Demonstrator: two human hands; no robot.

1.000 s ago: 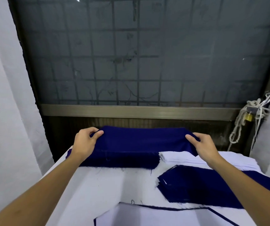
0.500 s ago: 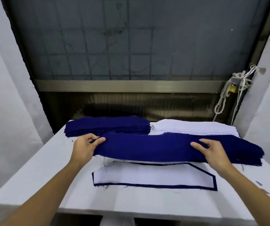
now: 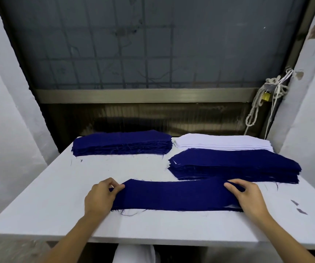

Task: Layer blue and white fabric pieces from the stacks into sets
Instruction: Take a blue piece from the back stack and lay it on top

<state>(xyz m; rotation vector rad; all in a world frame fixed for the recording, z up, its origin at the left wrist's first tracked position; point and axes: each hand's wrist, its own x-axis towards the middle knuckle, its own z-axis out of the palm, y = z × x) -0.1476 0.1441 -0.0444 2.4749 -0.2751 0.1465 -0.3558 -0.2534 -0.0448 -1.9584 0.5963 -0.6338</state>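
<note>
A long blue fabric piece (image 3: 173, 195) lies across the near middle of the white table (image 3: 58, 196). My left hand (image 3: 100, 198) pinches its left end between thumb and fingers. My right hand (image 3: 248, 196) holds its right end, fingers on top. The white piece seen earlier underneath is almost wholly covered; a sliver shows by my right hand. A blue stack (image 3: 122, 142) sits at the back left, a white stack (image 3: 223, 143) at the back right, and a second blue stack (image 3: 234, 166) lies in front of the white one.
A dark window with a metal grille and sill (image 3: 143, 95) rises behind the table. A knotted rope with a padlock (image 3: 266, 95) hangs at the right. Small fabric scraps (image 3: 298, 206) lie near the table's right edge. White walls flank both sides.
Both hands carried the blue piece from the back-left stack toward me and lowered it onto the white piece near the front edge, now covering it.
</note>
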